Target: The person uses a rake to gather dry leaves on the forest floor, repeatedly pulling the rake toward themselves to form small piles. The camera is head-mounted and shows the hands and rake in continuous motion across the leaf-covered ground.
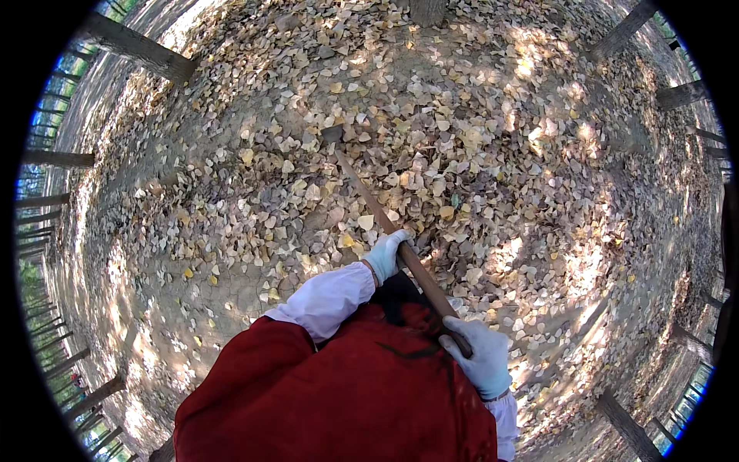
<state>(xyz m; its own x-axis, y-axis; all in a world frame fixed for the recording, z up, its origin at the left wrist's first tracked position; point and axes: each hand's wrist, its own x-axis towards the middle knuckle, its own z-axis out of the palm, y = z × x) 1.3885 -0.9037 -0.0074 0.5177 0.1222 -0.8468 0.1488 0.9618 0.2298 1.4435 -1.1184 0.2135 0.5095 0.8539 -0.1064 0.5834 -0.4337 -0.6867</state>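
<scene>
A hoe with a long wooden handle slants from my body out over the leaf litter. My left hand, in a pale glove, is wrapped around the middle of the handle. Close to the rear end of the handle, my right hand grips it in a similar glove. At the far end the dark metal hoe head rests low among the leaves; part of its edge is hidden. Fallen leaves lie thickly around and to the right of the handle.
Cracked bare soil shows at the left among scattered leaves. Tree trunks stand around, including one ahead, one at upper left and one at lower right. Sunlit patches dapple the ground.
</scene>
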